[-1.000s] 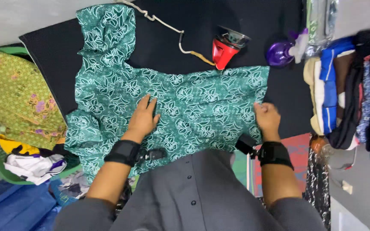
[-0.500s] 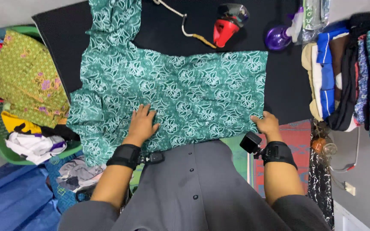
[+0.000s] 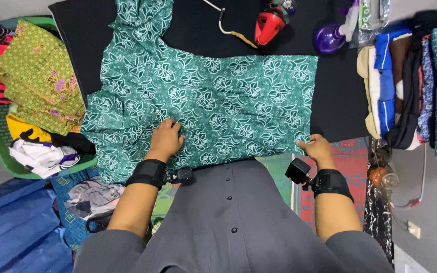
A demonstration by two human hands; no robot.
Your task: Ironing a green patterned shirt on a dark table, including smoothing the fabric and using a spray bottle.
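Observation:
A green patterned garment (image 3: 213,101) with white floral print lies spread flat on a black padded board (image 3: 337,96). My left hand (image 3: 165,139) rests palm-down on the cloth near its front edge, fingers curled a little. At the garment's front right corner my right hand (image 3: 317,149) pinches the hem. Both wrists wear black straps, each carrying a small camera. A red and black iron (image 3: 270,24) stands at the board's far side, its cord (image 3: 226,28) curling beside it.
A purple spray bottle (image 3: 330,39) stands at the back right. Folded clothes are stacked at the right (image 3: 405,86). A green basket (image 3: 6,146) heaped with yellow-green and other garments sits at the left. Blue fabric (image 3: 11,222) lies at the lower left.
The garment has slid toward me across the board. My left hand drew back with it, and my right hand moved to the front right corner and gripped the hem.

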